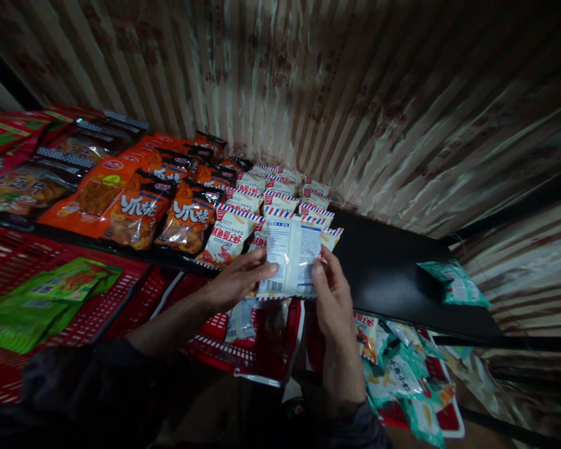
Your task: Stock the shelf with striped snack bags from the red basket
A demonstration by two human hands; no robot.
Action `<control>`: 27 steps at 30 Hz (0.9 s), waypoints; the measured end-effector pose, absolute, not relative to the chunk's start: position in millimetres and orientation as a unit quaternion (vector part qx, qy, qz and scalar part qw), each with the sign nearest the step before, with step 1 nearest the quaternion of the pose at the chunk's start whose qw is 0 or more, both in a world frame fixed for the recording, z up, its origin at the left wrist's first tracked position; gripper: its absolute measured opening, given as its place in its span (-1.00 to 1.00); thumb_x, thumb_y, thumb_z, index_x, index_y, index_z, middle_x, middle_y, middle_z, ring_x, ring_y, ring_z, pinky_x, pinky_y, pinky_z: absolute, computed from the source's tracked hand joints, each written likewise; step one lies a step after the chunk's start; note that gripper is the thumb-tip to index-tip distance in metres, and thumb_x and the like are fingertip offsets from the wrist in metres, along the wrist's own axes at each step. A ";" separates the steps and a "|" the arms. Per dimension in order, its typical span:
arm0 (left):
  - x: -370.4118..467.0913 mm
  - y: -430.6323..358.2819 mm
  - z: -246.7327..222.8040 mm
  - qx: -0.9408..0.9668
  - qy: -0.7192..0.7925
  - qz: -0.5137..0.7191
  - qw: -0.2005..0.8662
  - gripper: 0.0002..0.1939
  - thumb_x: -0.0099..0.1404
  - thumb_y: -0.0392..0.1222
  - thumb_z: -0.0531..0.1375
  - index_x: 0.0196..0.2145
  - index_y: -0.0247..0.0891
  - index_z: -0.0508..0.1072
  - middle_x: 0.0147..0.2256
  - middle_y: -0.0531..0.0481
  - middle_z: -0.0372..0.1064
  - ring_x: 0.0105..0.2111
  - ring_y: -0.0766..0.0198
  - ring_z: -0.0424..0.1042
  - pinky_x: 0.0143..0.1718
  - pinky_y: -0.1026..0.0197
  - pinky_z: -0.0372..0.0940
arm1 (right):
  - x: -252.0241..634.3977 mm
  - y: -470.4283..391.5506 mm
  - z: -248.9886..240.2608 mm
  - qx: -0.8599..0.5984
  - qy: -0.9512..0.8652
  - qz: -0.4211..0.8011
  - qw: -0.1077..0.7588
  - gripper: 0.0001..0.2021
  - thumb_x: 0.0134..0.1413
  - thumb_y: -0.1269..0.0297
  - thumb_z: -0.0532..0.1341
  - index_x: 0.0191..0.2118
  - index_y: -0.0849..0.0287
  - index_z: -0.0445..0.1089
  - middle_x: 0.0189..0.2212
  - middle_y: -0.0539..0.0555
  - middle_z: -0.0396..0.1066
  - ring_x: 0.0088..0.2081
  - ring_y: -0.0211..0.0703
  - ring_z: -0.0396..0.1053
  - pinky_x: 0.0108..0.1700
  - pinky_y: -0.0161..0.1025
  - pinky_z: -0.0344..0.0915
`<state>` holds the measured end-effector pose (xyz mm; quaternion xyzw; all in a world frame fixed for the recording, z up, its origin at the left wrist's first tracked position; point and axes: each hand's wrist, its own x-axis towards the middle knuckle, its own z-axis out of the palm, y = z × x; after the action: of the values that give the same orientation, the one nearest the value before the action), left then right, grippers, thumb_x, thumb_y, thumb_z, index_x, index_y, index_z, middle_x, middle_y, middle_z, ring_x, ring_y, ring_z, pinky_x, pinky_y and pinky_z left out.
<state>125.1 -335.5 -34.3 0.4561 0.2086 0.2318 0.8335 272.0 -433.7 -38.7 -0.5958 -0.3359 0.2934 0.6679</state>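
Note:
A white snack bag (292, 254) with a red and blue striped edge is held between my two hands, its printed back facing up. My left hand (243, 277) grips its left side, thumb on top. On the right side, my right hand (330, 293) pinches the edge between thumb and fingers. Just behind the held bag, rows of white snack bags (227, 236) lie on the black shelf (378, 268). The held bag hides part of the front row.
Orange and black bags (187, 215) fill the shelf further left. A teal bag (458, 284) lies at its right end. Below the shelf are a red basket (262, 355) at the middle, teal bags (399, 374) in a basket at right, and green bags (42, 305) at left.

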 end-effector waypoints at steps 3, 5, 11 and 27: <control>125.4 -329.6 -30.1 0.424 0.221 0.298 0.826 -0.46 0.11 -0.05 0.33 0.03 -0.26 0.42 -0.10 -0.14 0.52 -0.04 0.00 0.45 -0.03 0.07 0.32 | 273.1 -432.8 -42.4 -0.587 -0.337 0.334 0.657 -0.50 -0.05 0.04 0.35 0.03 0.07 0.36 -0.14 0.07 0.50 -0.12 -0.12 0.45 -0.11 -0.18 0.41; 124.7 -326.0 -28.7 0.411 0.223 0.325 0.822 -0.44 0.12 -0.05 0.32 0.06 -0.27 0.39 -0.09 -0.14 0.51 -0.03 0.01 0.45 -0.02 0.07 0.33 | 271.3 -430.7 -46.2 -0.581 -0.326 0.355 0.656 -0.61 -0.05 0.05 0.36 -0.10 0.09 0.41 -0.27 0.03 0.51 -0.24 -0.17 0.46 -0.19 -0.19 0.45; 125.0 -328.8 -36.7 0.409 0.215 0.327 0.824 -0.43 0.13 -0.03 0.32 0.07 -0.28 0.39 -0.08 -0.16 0.51 -0.02 -0.01 0.44 0.00 0.05 0.32 | 244.5 -421.9 -56.7 -0.550 -0.281 0.410 0.671 -0.67 -0.09 0.04 0.38 -0.28 0.16 0.44 -0.36 0.03 0.52 -0.35 -0.20 0.46 -0.32 -0.23 0.48; 100.0 -292.2 -14.4 0.402 0.281 0.412 0.768 -0.65 -0.01 -0.08 0.42 -0.29 -0.32 0.55 -0.40 -0.04 0.54 -0.35 0.22 0.48 -0.29 0.24 0.37 | 248.0 -426.5 -63.8 -0.580 -0.338 0.423 0.609 -0.71 -0.02 0.04 0.35 -0.29 0.15 0.44 -0.55 -0.08 0.38 -0.52 -0.28 0.37 -0.43 -0.30 0.37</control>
<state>100.0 -292.2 -14.4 0.4021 0.2813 0.4116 0.7680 248.0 -426.5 -63.8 -0.5797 -0.3382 0.4228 0.6089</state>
